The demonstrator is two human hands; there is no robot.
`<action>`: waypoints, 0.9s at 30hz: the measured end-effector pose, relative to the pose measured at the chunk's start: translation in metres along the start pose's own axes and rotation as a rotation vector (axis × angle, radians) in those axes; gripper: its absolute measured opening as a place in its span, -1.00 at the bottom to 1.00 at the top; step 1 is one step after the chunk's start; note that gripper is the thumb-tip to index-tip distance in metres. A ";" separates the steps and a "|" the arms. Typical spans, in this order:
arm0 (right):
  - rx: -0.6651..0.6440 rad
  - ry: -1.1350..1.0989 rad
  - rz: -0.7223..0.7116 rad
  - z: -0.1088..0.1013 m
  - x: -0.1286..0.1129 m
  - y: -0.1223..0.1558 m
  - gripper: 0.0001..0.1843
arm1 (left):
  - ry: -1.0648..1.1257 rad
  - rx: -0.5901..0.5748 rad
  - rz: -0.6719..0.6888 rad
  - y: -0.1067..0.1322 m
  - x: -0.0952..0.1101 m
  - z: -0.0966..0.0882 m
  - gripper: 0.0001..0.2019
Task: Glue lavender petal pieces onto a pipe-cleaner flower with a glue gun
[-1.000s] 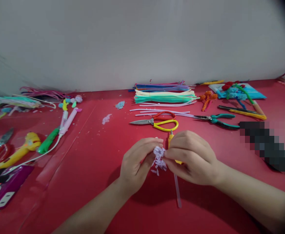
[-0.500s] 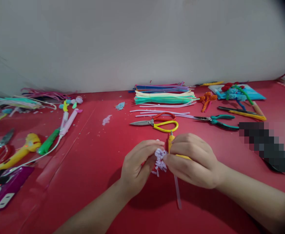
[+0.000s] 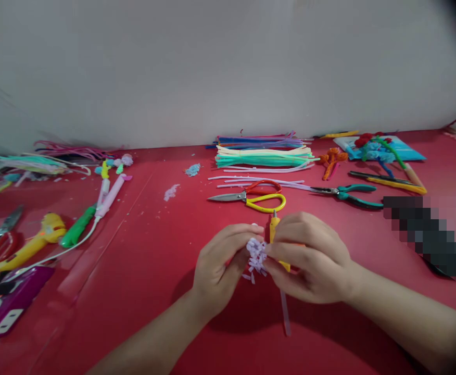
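In the head view, my left hand (image 3: 218,268) curls closed around a small cluster of lilac pipe-cleaner pieces (image 3: 256,255), short bits sticking out in several directions. My right hand (image 3: 314,260) is closed in a pinch, its fingertips against the cluster's right edge. A small piece between those fingertips cannot be made out. Beneath the right hand lies a yellow hot glue gun (image 3: 275,225), nozzle pointing away from me, its body partly hidden by the fingers. A translucent glue stick (image 3: 286,315) extends from its back end toward me.
Scissors (image 3: 247,197) and green-handled pliers (image 3: 347,194) lie beyond my hands. Farther back are pipe-cleaner bundles (image 3: 265,155) and lilac stems (image 3: 259,182). Lilac clippings (image 3: 171,192) sit left of centre. A yellow tool (image 3: 33,242) and purple box (image 3: 13,304) stand at left.
My right fingers have shifted slightly and opened up a little around the pinch, showing more of the glue gun's yellow body below. The left hand and cluster stay nearly in place.
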State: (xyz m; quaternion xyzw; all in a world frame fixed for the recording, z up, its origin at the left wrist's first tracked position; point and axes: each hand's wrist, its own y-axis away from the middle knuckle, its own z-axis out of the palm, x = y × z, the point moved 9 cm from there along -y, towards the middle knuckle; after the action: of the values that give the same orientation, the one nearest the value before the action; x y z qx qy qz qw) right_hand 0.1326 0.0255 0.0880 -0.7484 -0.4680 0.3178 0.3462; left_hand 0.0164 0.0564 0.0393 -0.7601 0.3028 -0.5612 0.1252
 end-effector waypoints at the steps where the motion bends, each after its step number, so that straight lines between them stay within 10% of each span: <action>1: 0.010 -0.042 0.045 0.000 0.004 0.000 -0.67 | -0.002 0.011 0.003 0.001 0.000 -0.001 -0.76; 8: -0.181 -0.358 0.418 0.032 0.035 0.001 -0.79 | -0.142 0.178 0.077 0.005 0.009 -0.018 -0.79; 27: -0.260 -0.541 0.348 0.045 0.033 0.006 -0.91 | -0.219 -0.010 0.191 -0.002 0.041 -0.010 -0.64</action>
State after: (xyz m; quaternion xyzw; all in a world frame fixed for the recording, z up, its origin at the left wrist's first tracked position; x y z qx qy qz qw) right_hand 0.1111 0.0635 0.0530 -0.7435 -0.4447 0.4968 0.0516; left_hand 0.0150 0.0350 0.0756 -0.7849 0.3611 -0.4591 0.2067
